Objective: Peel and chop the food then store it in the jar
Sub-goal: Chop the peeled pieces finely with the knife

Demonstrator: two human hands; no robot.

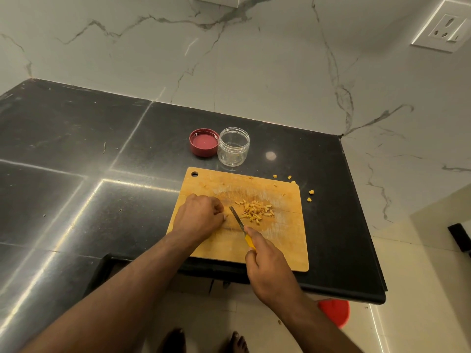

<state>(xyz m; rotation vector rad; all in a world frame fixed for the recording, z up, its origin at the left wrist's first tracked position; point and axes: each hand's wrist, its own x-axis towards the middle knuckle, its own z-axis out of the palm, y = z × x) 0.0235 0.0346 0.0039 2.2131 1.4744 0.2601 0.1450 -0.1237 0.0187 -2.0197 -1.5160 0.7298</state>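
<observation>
Head view: knife [238,220] is gripped by right hand [267,266]; left hand [201,215] is curled, contents hidden. Chopped food [256,212] lies just beyond blade on cutting board [285,240]. Farther off, jar [233,146] stands open beside lid [204,142].

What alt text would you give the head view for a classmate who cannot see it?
A right hand holds a yellow-handled knife over a wooden cutting board, beside a pile of chopped pieces; the left hand rests curled on the board. Behind stand an open jar and its red lid.
</observation>
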